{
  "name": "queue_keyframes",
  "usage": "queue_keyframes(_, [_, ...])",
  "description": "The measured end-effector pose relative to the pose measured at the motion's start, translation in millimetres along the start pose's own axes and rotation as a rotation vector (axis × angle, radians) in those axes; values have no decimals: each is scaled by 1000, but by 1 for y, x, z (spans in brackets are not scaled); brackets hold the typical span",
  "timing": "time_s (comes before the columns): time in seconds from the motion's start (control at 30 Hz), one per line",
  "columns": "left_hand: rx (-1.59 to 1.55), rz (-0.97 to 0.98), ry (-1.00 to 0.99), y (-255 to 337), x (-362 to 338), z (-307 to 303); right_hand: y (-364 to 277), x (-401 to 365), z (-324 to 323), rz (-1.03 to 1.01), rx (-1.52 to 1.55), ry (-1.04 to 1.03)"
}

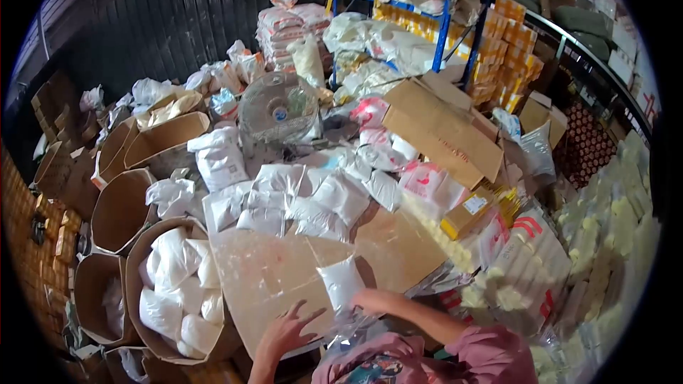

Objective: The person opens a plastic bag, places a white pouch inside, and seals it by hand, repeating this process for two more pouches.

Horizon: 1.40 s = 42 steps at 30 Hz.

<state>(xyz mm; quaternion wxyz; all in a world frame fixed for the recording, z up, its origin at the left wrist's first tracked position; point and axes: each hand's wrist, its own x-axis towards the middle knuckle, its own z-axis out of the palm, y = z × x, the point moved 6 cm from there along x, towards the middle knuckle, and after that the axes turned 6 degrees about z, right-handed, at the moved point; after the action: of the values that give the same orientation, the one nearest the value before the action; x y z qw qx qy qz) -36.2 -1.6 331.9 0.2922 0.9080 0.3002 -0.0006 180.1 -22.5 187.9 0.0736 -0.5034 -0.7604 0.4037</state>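
Observation:
A plump white plastic bag, filled with something white, lies on the tan work surface right in front of me. At its near right edge, my right hand is closed on the bag; the fingertips are partly hidden. My left hand hovers to the left of the bag, fingers spread and holding nothing. Clear plastic film bunches between the bag and my shirt. Farther back on the surface lies a pile of similar filled white bags.
A large round cardboard drum full of white bags stands left, with other drums behind it. A fan faces me beyond the pile. To the right are a cardboard box, a small carton and stacked plastic-wrapped bundles.

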Motion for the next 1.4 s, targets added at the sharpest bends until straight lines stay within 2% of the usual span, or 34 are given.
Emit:
queue_keyframes(0.1, [-251, 206, -26, 31, 11, -5, -48, -19, -38, 135, -77, -294])
queue_keyframes(0.2, [3, 353, -47, 38, 22, 5, -61, -26, -48, 170, -26, -405])
queue_keyframes(0.23, [55, 323, -103, 31, 28, 11, -61, -26, -47, 129, 62, -462])
queue_keyframes(0.33, [22, 286, -106, 18, 36, 3, -60, -26, -51, 10, 225, -545])
queue_keyframes(0.37, [-120, 271, -134, 22, 36, -10, -62, -29, -56, -34, 232, -525])
queue_keyframes(0.47, [-594, 506, 13, 31, 35, -50, -69, -43, -82, 263, 355, -590])
queue_keyframes(0.5, [-971, 425, 116, 21, 30, -54, -75, -48, -89, 276, 459, -506])
queue_keyframes(0.6, [-1238, 530, 319, 4, 27, -49, -90, -52, -101, -39, 783, -278])
queue_keyframes(0.63, [-1398, 589, 422, 9, 32, -44, -89, -49, -101, -53, 633, -207])
queue_keyframes(0.73, [-1979, 638, 659, 4, 42, -3, -92, -47, -88, -206, 1301, 177])
queue_keyframes(0.77, [-2066, 582, 674, -5, 43, 16, -85, -47, -75, -272, 1492, 145])
queue_keyframes(0.87, [-2304, 598, 578, 3, 48, 43, -88, -44, -37, -398, 2018, -38])
queue_keyframes(0.9, [-2418, 581, 568, 2, 48, 50, -75, -45, -16, -271, 2070, -10])
queue_keyframes(1.0, [-2765, 541, 540, -1, 40, 75, -60, -56, 21, -129, 2062, -44])
queue_keyframes(1.13, [-2711, 395, 638, -5, 32, 94, -46, -69, 62, 90, 2158, -98])
queue_keyframes(1.17, [-2680, 356, 664, -5, 33, 98, -44, -66, 62, 20, 2128, -109])
queue_keyframes(1.27, [-2565, 217, 736, -6, 38, 108, -22, -63, 78, 101, 2183, -164])
queue_keyframes(1.3, [-2519, 174, 748, -6, 39, 112, -20, -62, 78, 63, 2140, -186])
queue_keyframes(1.37, [-2480, 125, 719, -8, 43, 122, -14, -60, 79, 118, 2093, -307])
queue_keyframes(1.4, [-2526, 211, 645, -12, 48, 126, -8, -57, 77, 141, 2067, -370])
